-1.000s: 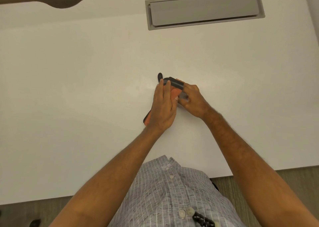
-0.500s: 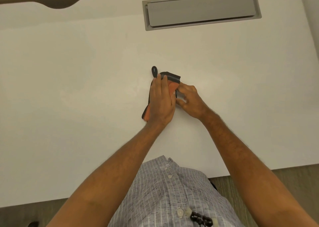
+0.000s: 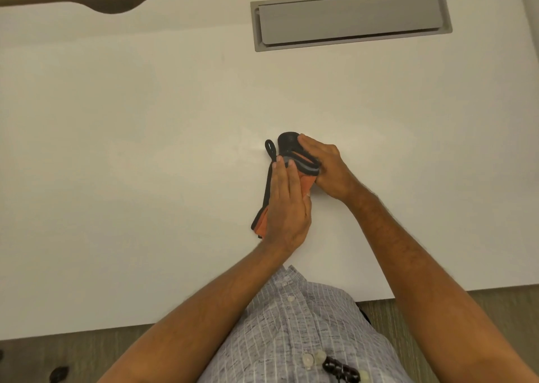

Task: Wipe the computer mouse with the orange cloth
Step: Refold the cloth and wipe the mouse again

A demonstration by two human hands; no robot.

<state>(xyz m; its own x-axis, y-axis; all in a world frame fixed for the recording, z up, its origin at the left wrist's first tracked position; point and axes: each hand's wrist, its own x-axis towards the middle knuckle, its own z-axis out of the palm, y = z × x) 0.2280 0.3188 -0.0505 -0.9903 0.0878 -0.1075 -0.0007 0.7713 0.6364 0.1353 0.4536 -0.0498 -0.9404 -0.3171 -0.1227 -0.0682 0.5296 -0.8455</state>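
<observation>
the computer mouse (image 3: 288,143) sits mid-desk, well on the near side of the grey cable hatch (image 3: 350,16) set into the white desk (image 3: 116,149). the right hand (image 3: 326,169) clasps the mouse from its right, likely to steady it against the rubbing. the left hand (image 3: 287,204) lies flat, fingers extended, pressing the orange cloth (image 3: 306,183) against the mouse's near-left side. the mouse is black and rounded; only its far end shows. the cloth is orange with a dark border and loop.
</observation>
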